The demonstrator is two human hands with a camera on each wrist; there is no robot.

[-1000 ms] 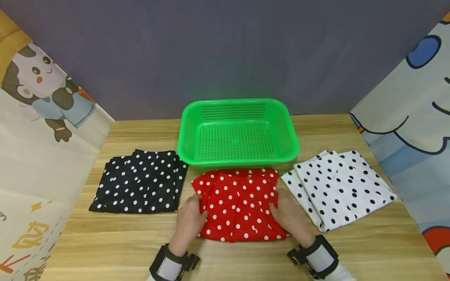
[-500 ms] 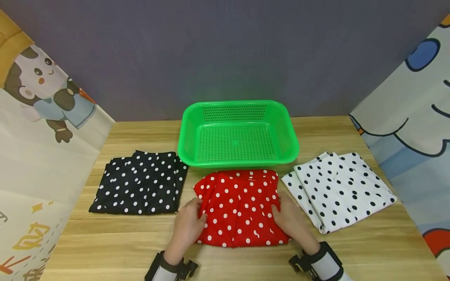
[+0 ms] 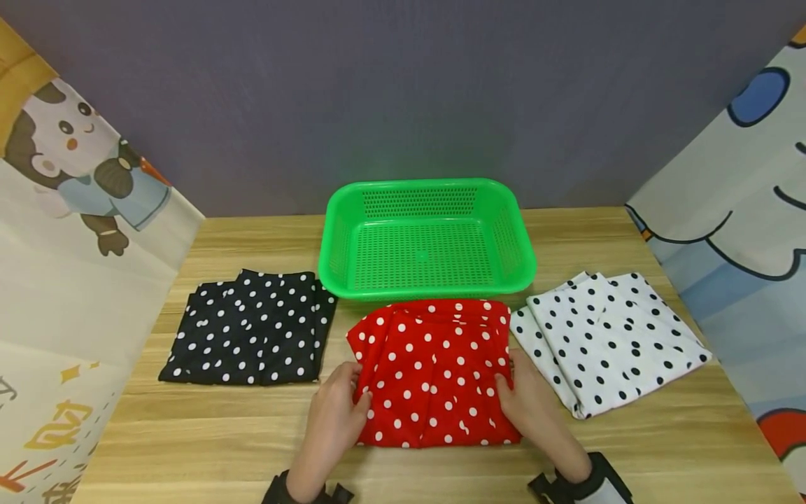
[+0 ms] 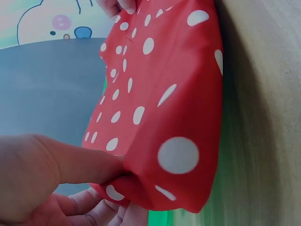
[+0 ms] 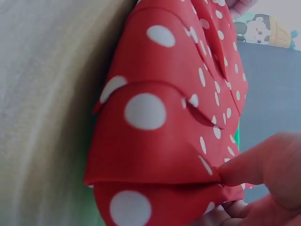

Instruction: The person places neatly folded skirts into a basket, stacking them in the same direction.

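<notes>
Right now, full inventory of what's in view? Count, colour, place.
red polka-dot cloth: 1, red with white dots, folded, table centre front
black polka-dot cloth: 1, black with white dots, left of the red one
white polka-dot cloth: 1, white with black dots, right of the red one
basket: 1, green, behind the red cloth
table: 1, light wood
left hand: pinches red cloth's left edge
right hand: pinches its right edge
</notes>
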